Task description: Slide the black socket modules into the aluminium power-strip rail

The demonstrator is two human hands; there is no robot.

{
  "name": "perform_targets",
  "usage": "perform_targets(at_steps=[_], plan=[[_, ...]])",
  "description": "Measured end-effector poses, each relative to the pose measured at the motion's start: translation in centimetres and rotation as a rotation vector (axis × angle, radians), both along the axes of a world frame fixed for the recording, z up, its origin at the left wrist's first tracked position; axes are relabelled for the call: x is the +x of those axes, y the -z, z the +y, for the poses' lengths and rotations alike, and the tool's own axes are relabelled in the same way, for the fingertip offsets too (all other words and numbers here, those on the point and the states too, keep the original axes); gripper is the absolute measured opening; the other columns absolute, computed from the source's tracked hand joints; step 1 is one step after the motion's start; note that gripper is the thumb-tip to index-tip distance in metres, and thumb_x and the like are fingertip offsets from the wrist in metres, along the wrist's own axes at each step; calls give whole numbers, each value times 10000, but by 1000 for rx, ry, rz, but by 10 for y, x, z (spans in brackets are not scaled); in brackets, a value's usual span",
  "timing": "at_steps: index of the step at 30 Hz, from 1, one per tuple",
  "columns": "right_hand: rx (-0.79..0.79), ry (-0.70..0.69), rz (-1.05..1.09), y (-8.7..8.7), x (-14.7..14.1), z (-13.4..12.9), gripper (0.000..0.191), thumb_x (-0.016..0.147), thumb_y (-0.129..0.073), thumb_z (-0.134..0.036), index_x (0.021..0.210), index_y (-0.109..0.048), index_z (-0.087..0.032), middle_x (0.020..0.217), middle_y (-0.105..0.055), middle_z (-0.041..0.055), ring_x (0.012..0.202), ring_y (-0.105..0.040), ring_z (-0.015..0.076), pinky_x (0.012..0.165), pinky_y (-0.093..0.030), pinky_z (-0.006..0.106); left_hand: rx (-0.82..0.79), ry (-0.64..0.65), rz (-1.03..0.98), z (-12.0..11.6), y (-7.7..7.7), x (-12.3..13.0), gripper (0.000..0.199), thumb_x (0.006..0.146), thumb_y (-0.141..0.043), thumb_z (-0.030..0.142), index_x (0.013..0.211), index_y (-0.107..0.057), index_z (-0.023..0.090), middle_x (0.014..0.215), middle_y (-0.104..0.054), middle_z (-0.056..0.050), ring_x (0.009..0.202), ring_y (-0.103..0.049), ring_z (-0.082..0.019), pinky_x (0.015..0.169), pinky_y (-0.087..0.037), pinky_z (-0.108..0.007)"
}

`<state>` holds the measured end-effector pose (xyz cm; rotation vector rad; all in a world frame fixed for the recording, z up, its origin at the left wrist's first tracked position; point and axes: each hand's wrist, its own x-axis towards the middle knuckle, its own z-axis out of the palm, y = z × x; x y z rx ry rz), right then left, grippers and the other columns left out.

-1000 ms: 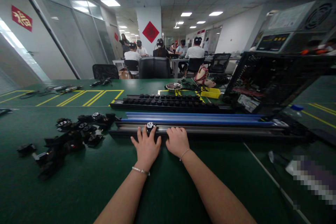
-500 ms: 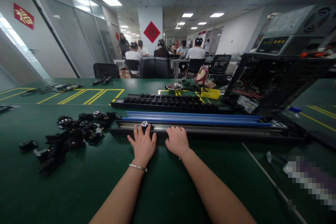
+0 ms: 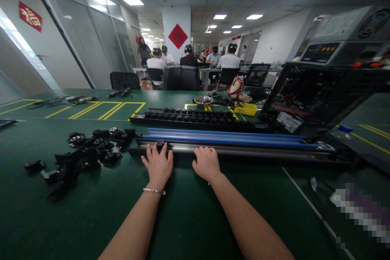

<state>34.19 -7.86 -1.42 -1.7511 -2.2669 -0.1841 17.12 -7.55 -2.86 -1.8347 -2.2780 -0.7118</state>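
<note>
A long black rail with a shiny metal channel (image 3: 258,152) lies crosswise on the green table. My left hand (image 3: 160,166) is at its left part, fingers spread and stretched out. Its fingertips touch a small black part (image 3: 160,144) that sits in the channel. Farther right, my right hand (image 3: 207,163) has its fingers curled over the front edge of the same rail, the thumb mostly hidden. Directly behind it lies a blue rail (image 3: 225,135). To the left is a loose pile of small black parts (image 3: 91,146).
Black rails fitted with rows of parts (image 3: 189,118) lie farther back. A metal bowl (image 3: 203,100) and a yellow tray (image 3: 246,109) stand behind them. An open computer case (image 3: 323,93) is on the right. Several people sit at a far table.
My left hand has slid a little left along the rail, and the small black part has moved left with it. My right hand stays at the same place.
</note>
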Motion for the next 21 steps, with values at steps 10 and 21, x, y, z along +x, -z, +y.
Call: perform_targets(at_steps=[10, 21], plan=[[-8, 4, 14, 0, -1, 0, 165, 771, -476, -293, 893, -542, -204, 951, -594, 71, 917, -475, 208, 826, -266, 360, 33, -25, 3, 3, 1, -10, 449, 862, -327, 427, 1233, -521, 265, 1356, -396, -129, 1325, -186, -329, 1018, -231, -552], [-29, 6, -4, -1, -1, 0, 174, 784, -459, -293, 912, -538, -207, 971, -587, 69, 932, -470, 206, 838, -258, 357, 15, -91, -30, 9, -2, -27, 438, 859, -331, 415, 1203, -555, 262, 1348, -413, -114, 1327, -182, -326, 1028, -236, -533]])
